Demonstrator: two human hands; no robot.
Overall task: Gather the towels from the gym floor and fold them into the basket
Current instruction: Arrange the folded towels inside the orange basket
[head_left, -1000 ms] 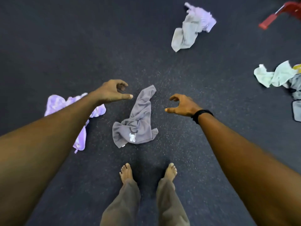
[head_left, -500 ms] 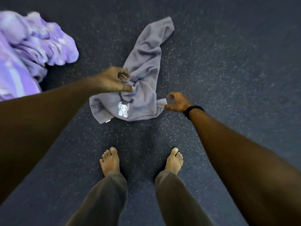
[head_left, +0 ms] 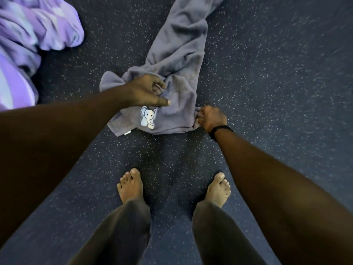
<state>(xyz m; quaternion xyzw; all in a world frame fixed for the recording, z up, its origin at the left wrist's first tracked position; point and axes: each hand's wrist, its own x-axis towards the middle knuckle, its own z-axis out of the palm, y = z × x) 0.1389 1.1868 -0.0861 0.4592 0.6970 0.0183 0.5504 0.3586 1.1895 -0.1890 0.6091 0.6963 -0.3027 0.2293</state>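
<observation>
- Both hands, empty and reaching half a second ago, have now closed on the grey elephant towel [head_left: 172, 60], which lies crumpled on the gym floor [head_left: 277, 73].
- Left hand [head_left: 145, 90] bunches its middle; right hand [head_left: 211, 117] pinches the near corner.
- Lifting looks next; the purple towel [head_left: 38, 29], left of the grey one, waits.

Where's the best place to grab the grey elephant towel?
Take the grey elephant towel by its near edge, reaching down from above. That end lies spread out near the feet. The right hand already pinches one corner; the left hand grips a bunched fold.
</observation>
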